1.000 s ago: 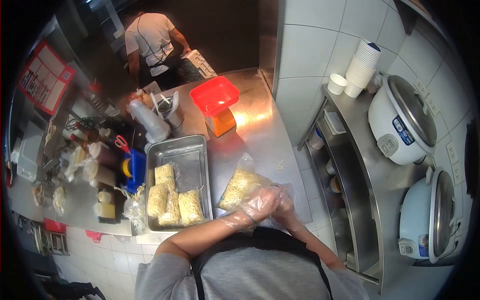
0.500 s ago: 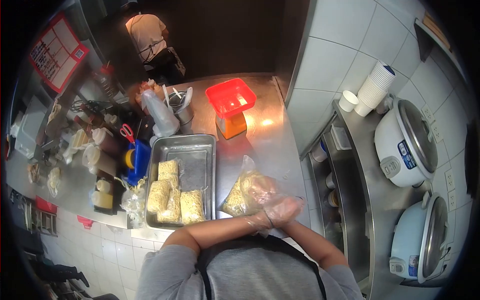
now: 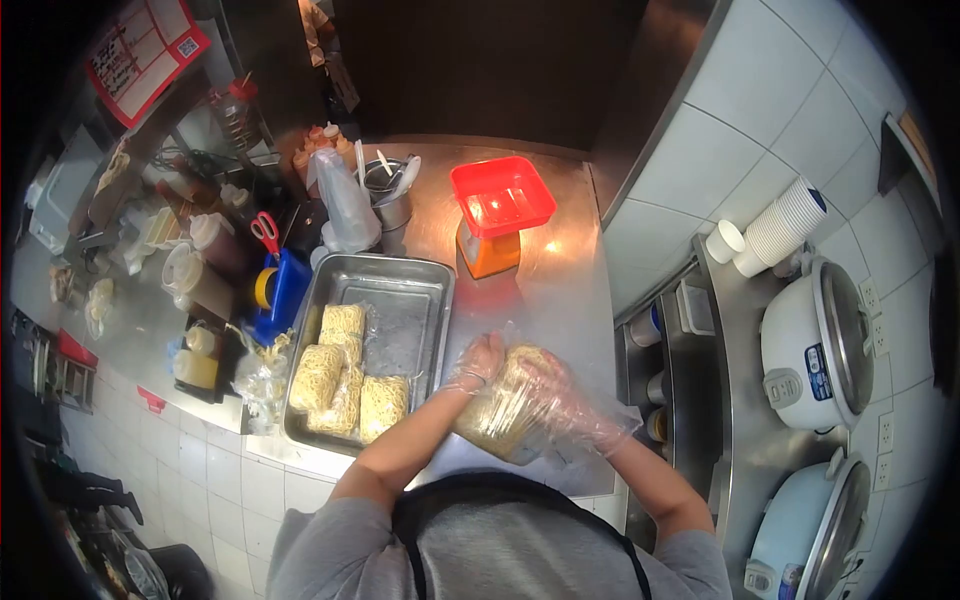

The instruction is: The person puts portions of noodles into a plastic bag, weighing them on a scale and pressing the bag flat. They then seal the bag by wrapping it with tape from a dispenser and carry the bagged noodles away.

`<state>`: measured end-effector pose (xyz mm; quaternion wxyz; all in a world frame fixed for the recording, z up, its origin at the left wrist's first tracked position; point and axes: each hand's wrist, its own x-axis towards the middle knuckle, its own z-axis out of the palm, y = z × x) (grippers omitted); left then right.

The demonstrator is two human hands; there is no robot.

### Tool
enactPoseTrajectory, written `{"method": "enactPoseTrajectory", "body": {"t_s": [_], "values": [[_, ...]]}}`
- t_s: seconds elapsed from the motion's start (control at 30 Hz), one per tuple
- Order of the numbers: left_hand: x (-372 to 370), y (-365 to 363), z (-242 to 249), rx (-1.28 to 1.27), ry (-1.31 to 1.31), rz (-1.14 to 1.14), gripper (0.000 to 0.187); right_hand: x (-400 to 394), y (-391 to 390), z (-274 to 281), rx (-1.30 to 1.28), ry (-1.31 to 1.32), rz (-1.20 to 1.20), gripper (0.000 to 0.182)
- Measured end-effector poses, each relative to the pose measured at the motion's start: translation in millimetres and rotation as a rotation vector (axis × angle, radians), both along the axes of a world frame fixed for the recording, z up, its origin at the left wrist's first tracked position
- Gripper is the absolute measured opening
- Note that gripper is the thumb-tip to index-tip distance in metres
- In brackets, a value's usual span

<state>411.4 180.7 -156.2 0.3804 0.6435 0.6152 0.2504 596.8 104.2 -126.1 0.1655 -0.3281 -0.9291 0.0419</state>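
Note:
A clear plastic bag of noodles point(image 3: 505, 415) is in front of me over the steel counter. My left hand point(image 3: 482, 360), in a clear plastic glove, is closed at the upper left edge of the bag. My right hand point(image 3: 560, 395), wrapped in clear plastic, is closed on the bag's right side; loose film hides part of its fingers. Just left of my hands is a steel tray point(image 3: 447, 290) that holds several bagged noodle portions point(image 3: 343, 325) in its left and near part.
An orange scale point(image 3: 490, 252) with a red pan point(image 3: 510, 195) stands beyond my hands. Sauce bottles point(image 3: 195, 280), red scissors point(image 3: 265, 232) and a blue tape dispenser point(image 3: 285, 295) are left of the tray. Rice cookers point(image 3: 815, 345) and stacked cups point(image 3: 785, 230) line the right shelf.
My forearms were crossed near the right wrist; now they are apart. My left hand has moved left and up to the bag's far edge, and the bag now shows more fully.

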Motion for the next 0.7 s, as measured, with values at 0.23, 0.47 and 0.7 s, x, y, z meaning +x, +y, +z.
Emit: {"method": "enactPoseTrajectory", "body": {"t_s": [0.23, 0.47, 0.7], "values": [[-4, -16, 7, -0.08, 0.049, 0.016, 0.057, -2, 28, -46, -0.081, 0.23, -0.118, 0.031], [-9, -24, 9, 0.078, -0.036, 0.012, 0.06, -27, 41, -51, -0.116, 0.169, -0.458, 0.042], [-27, 35, 22, -0.669, -0.193, -0.203, 0.083, -27, 27, -30, -0.801, 0.786, -0.44, 0.038]]}}
